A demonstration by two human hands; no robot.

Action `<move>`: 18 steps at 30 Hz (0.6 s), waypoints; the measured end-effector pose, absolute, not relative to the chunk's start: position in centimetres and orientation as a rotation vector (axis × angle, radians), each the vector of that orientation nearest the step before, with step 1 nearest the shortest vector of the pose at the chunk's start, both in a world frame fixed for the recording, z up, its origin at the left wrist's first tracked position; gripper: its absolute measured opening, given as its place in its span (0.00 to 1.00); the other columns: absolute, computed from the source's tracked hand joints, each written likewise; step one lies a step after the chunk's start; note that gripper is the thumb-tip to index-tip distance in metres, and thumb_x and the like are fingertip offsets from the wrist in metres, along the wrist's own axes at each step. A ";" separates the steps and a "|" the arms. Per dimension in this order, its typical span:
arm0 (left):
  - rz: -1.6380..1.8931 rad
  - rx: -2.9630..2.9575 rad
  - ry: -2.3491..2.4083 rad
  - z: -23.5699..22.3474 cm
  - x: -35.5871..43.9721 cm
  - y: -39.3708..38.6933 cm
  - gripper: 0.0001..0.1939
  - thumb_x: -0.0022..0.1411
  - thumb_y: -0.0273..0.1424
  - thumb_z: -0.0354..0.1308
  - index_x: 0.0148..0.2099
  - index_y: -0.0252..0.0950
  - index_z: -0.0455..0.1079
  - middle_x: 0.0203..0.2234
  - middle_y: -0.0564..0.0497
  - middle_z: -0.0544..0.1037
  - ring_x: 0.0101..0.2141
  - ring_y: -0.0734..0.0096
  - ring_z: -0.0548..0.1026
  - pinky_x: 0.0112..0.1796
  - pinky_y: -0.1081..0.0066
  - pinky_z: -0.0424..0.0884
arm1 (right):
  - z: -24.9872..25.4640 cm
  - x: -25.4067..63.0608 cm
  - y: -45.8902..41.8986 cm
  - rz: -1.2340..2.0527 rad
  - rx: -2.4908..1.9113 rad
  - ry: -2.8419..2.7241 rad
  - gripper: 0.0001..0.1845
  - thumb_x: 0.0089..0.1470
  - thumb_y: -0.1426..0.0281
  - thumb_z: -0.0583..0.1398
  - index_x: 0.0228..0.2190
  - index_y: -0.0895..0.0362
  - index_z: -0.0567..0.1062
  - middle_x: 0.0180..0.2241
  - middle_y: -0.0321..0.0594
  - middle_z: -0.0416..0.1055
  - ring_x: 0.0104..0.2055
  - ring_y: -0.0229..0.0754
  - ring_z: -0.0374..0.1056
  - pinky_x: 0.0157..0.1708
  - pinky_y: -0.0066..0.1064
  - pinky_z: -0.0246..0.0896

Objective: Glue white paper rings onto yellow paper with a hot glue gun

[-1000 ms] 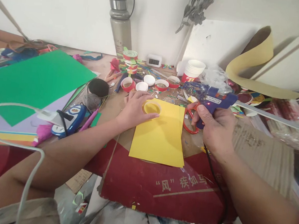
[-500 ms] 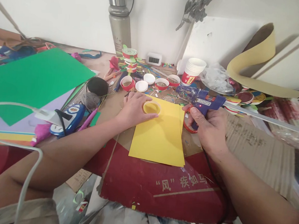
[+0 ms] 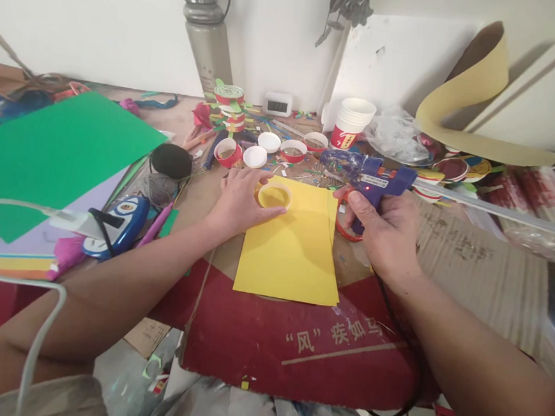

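Note:
My left hand (image 3: pixel 239 202) is curled around a pale ring cut from a paper cup (image 3: pixel 289 200), fingers and thumb on its side. The ring stands on the upper part of a small stack of yellow paper sheets (image 3: pixel 287 263). In my right hand (image 3: pixel 390 236) is a blue hot glue gun (image 3: pixel 376 180) with a red light lit. Its nozzle points left, above the stack's upper right corner and away from the ring. A long translucent glue stick (image 3: pixel 493 214) sticks out behind it. Orange-red scissor handles (image 3: pixel 348 234) show partly beneath the gun.
Cut cup rings and bottoms (image 3: pixel 269 142) lie behind the paper. Stacked paper cups (image 3: pixel 354 119), a grey bottle (image 3: pixel 207 58) and a small clock (image 3: pixel 278 104) stand farther back. Green sheets (image 3: pixel 65 159) and a blue device (image 3: pixel 125 221) are left, corrugated cardboard (image 3: pixel 483 275) right.
The whole scene has shifted slightly left and up as the camera moved. Both hands keep their holds, and the ring stays at the same place on the yellow paper.

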State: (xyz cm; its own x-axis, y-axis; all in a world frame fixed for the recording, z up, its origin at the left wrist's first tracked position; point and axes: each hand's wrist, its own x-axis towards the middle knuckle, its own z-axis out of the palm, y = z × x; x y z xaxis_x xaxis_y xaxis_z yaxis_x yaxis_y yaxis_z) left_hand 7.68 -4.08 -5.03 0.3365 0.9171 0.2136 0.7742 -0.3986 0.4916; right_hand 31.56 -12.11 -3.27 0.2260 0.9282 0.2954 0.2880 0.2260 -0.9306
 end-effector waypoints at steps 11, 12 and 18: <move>0.649 2.286 1.501 -5.1 7.6 -3.9 0.27 0.57 0.43 0.74 0.57 0.41 0.74 0.57 0.45 0.81 0.61 0.44 0.72 0.64 0.46 0.64 | -4.7 31.4 -11.9 0.695 -1.324 -1.312 0.24 0.61 0.42 0.66 0.39 0.50 0.77 0.33 0.41 0.80 0.23 0.41 0.66 0.25 0.40 0.66; 0.646 2.284 1.498 -5.1 7.6 -3.9 0.28 0.58 0.43 0.74 0.57 0.41 0.74 0.57 0.45 0.81 0.61 0.44 0.72 0.64 0.46 0.64 | -4.7 31.4 -11.9 0.687 -1.334 -1.323 0.24 0.61 0.42 0.66 0.38 0.50 0.77 0.31 0.40 0.79 0.23 0.42 0.66 0.26 0.40 0.66; 0.662 2.294 1.477 -5.2 7.6 -4.0 0.30 0.57 0.45 0.75 0.59 0.43 0.75 0.61 0.44 0.78 0.63 0.42 0.70 0.66 0.45 0.63 | -5.2 31.8 -11.9 0.628 -1.364 -1.382 0.20 0.63 0.44 0.65 0.38 0.48 0.80 0.29 0.41 0.78 0.26 0.48 0.70 0.27 0.45 0.67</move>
